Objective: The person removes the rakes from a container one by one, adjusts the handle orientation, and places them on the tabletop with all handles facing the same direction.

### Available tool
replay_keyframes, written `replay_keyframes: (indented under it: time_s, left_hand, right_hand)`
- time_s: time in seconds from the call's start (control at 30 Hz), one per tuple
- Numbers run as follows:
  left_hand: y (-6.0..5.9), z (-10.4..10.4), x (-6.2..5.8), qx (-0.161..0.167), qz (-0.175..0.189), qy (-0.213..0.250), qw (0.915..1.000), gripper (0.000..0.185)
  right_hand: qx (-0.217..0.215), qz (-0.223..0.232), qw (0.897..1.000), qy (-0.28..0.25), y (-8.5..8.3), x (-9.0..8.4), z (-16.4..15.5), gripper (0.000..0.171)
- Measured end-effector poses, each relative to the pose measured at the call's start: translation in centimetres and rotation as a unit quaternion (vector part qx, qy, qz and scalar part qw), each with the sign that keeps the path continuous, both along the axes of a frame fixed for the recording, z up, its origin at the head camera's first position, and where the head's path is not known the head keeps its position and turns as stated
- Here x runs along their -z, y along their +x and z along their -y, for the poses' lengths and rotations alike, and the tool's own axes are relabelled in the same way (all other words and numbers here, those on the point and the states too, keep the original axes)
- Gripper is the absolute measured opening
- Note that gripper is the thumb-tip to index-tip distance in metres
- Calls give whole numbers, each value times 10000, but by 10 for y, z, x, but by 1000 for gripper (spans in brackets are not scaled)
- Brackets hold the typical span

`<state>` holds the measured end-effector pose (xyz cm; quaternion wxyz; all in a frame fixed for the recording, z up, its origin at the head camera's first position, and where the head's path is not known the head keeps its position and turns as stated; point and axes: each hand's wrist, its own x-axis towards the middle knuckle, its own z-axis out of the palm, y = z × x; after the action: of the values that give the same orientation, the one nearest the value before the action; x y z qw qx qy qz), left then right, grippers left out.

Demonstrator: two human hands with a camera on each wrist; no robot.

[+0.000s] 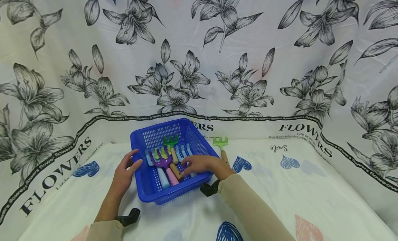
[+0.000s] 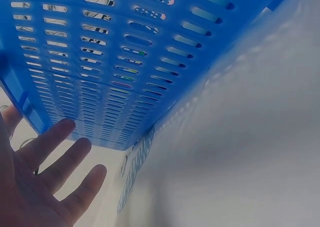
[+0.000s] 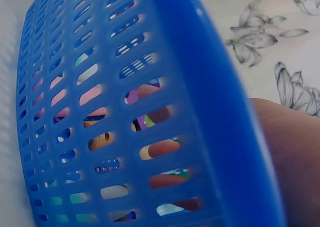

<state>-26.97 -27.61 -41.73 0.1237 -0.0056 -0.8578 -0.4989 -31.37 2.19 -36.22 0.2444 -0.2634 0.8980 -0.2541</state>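
Note:
A blue plastic basket (image 1: 183, 192) with slotted walls holds several small toy garden forks and rakes. In it lie a purple fork (image 1: 162, 160) with a pink handle (image 1: 172, 177), light blue rakes (image 1: 184, 151), a green rake (image 1: 170, 140) and a wooden handle (image 1: 176, 171). My left hand (image 1: 126, 170) is at the basket's left rim, thumb and fingers spread; in the left wrist view its fingers (image 2: 67, 162) are extended beside the slotted wall. Over the near right rim, my right hand (image 1: 199, 164) reaches in, fingers bent loosely down beside the wooden handle. Through the slots its fingers (image 3: 162, 148) show apart.
Outside the basket, behind my right wrist, lies a light green rake (image 1: 220, 142) with a wooden handle. A white cloth (image 1: 264, 199) with printed hearts covers the table. Behind it hangs a flower-printed curtain (image 1: 214, 85).

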Motion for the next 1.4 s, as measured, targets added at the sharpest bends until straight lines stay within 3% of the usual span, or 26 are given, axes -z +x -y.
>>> replay_keyframes:
  time_s: [0.23, 0.57, 1.03, 1.17, 1.4]
  left_hand:
    - [1, 1, 0, 40, -19, 1, 10000, 70]
    - [1, 2, 1, -22, 16, -17, 10000, 72]
    - [1, 1, 1, 2, 8, -30, 10000, 73]
    - [1, 0, 1, 12, 1, -26, 10000, 73]
    - [2, -1, 0, 26, -18, -5, 10000, 72]
  right_hand:
    - [164, -366, 9966, -723, -1, 0, -2, 45]
    - [557, -725, 9819, -1662, -1, 0, -6, 43]
    - [896, -1077, 9749, -1728, 0, -2, -9, 39]
    - [1051, -1265, 9671, -1940, 0, 0, -11, 34]
    - [1509, -1336, 9441, -2608, 2, -2, -13, 17]
